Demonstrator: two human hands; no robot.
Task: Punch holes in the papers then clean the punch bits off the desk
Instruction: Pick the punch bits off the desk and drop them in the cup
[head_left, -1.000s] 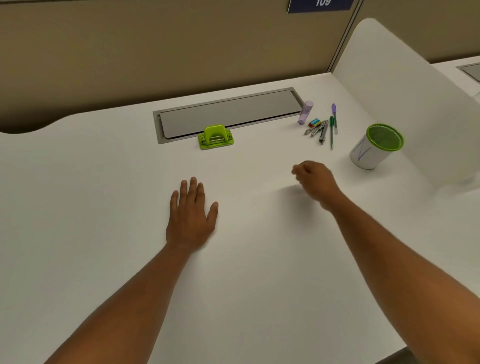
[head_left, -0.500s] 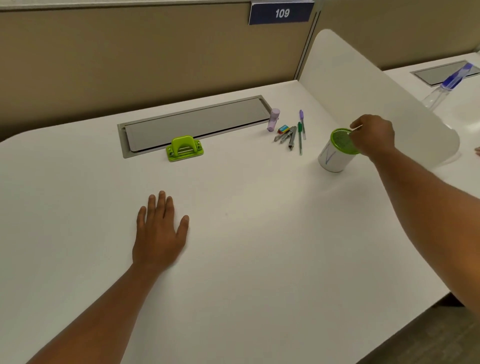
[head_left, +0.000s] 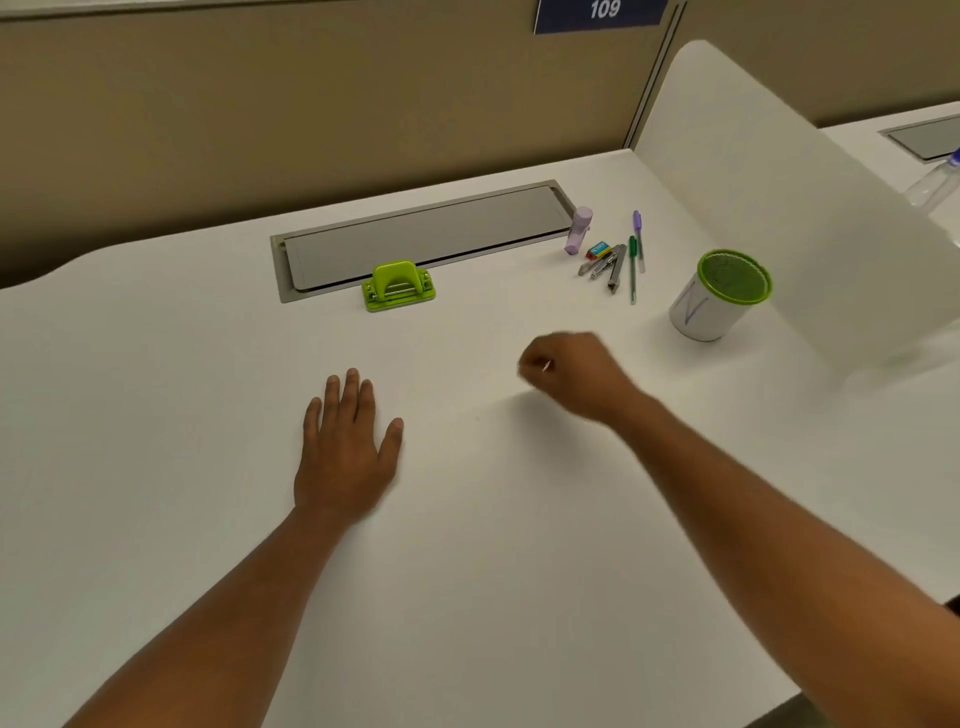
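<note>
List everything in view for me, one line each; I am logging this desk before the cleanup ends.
White desk top: one, white, fills the view.
Green plastic hole punch: one, green, at the front edge of the cover.
Grey cable-tray cover: one, grey, set into the back of the desk.
Lilac capped tube: one, lilac, upright by the cover's right end.
Pens and small metal pieces: several, green, purple, silver, right of the tube.
Green-rimmed white cup: one, far right.
White divider panel: one, right edge.
Blue number sign: one, on the wall.
Left hand: flat on the desk.
Right hand: fingers pinched, above the desk.
</note>
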